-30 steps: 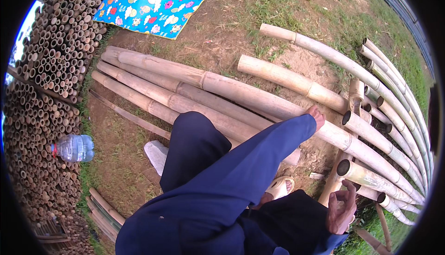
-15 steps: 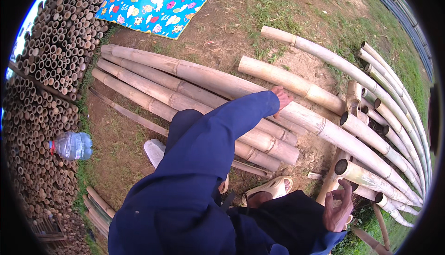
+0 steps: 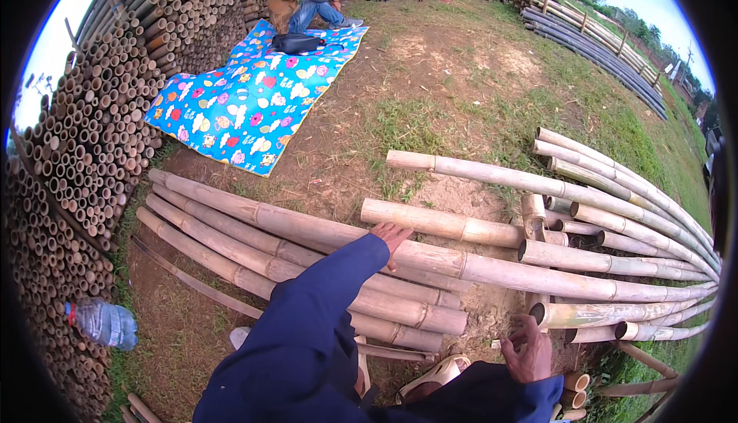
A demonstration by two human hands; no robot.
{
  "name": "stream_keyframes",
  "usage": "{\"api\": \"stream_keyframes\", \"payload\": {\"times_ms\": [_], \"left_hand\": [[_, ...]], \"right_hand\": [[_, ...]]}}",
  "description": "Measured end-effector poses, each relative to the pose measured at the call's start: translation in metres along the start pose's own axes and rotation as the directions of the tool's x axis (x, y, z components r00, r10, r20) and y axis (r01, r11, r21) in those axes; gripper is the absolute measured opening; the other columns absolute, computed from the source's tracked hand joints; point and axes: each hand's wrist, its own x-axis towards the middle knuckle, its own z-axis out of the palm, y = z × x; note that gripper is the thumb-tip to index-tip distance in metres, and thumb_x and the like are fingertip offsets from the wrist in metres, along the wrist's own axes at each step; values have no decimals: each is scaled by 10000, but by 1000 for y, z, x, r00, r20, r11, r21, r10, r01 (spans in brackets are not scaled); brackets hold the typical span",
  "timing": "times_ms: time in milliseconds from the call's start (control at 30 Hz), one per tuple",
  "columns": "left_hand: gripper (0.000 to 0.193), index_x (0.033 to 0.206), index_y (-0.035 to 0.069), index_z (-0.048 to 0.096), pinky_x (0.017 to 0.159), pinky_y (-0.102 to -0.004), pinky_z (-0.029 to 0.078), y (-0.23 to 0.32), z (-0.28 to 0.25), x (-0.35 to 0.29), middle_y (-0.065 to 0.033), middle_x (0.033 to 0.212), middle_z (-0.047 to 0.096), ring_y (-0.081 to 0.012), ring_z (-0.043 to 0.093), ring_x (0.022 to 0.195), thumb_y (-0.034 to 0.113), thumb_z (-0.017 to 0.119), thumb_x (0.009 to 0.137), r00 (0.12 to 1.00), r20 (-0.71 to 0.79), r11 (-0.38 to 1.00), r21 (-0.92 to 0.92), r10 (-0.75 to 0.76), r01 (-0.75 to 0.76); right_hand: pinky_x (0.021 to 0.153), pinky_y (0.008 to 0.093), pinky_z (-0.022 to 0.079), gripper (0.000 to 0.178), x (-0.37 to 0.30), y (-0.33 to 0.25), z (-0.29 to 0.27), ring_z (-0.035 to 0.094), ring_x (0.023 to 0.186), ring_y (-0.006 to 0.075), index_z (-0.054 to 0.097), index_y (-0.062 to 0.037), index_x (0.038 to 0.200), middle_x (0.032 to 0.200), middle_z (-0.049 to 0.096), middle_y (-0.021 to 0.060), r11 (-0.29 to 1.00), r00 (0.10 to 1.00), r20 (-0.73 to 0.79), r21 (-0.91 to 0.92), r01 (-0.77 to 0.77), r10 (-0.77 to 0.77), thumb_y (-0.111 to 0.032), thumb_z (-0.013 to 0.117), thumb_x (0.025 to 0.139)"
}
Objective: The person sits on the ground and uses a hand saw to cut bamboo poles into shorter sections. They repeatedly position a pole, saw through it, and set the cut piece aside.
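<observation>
One tall stack of cut bamboo (image 3: 92,169) at left. Farther off, a blue patterned mat (image 3: 231,116) spread on the ground. Across the middle, one long bamboo pole (image 3: 500,269), lying alongside shorter poles (image 3: 403,311). Left hand (image 3: 393,240) laid on that pole, thumb apart from extended fingers. Right hand (image 3: 529,355) half-curled, fingertips apart, near a cut pole end (image 3: 547,315); cannot tell whether touching.

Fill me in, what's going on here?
The left hand lies over a long pole, with shorter poles lying beside it. The right hand is raised near a dark-ended pole, fingers bent, with nothing visible in its grip. Farther off, a person in jeans sits by a black bag on a blue mat.
</observation>
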Motion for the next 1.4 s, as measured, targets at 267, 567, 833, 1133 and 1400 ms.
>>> {"api": "stream_keyframes", "payload": {"times_ms": [267, 567, 833, 1133, 1400], "left_hand": [[871, 1414, 73, 584, 1118, -451, 432, -34, -84, -127, -203, 1397, 596, -365, 563, 1305, 591, 813, 753, 967, 108, 971, -38, -229, 235], [597, 1352, 27, 626, 1087, -440, 447, 20, -25, -299, -241, 1292, 641, -398, 609, 1221, 418, 719, 911, 727, -196, 470, -861, -658, 194], [997, 1642, 135, 231, 1182, -571, 311, 94, -18, -348, -287, 1643, 199, -532, 283, 1463, 458, 767, 866, 705, -462, 828, -445, -538, 340], [941, 1607, 78, 320, 1220, -468, 295, 63, -18, -358, -235, 1590, 339, -407, 324, 1493, 477, 753, 874, 685, -438, 686, -717, -582, 125], [709, 1492, 19, 483, 1131, -441, 409, 12, 44, -341, -230, 1396, 594, -357, 520, 1360, 539, 566, 1016, 608, -144, -14, -969, -781, -248]], "right_hand": [[672, 438, 560, 414, -6, 4, 8, 719, 687, 308, 613, -60, 1171, 755, 729, 129, 997, 998, 67, -73, 26, -21, -173, 787, 814], [747, 479, 556, 347, -8, 31, 35, 723, 761, 379, 682, -64, 1127, 736, 722, 173, 966, 986, 157, -241, 95, -58, -329, 713, 906], [816, 550, 546, 293, 3, -14, 168, 708, 852, 444, 649, -126, 1178, 869, 723, 235, 941, 823, 519, -98, 324, -229, -296, 646, 940], [971, 504, 472, 506, -91, 70, 336, 532, 1268, 325, 586, -150, 1384, 1308, 558, 135, 792, 750, 548, -237, 563, -370, -268, 645, 896], [959, 548, 466, 390, -74, 81, 333, 537, 1172, 356, 613, -120, 1224, 1175, 555, 133, 851, 831, 474, -268, 452, -292, -169, 651, 839]]}}
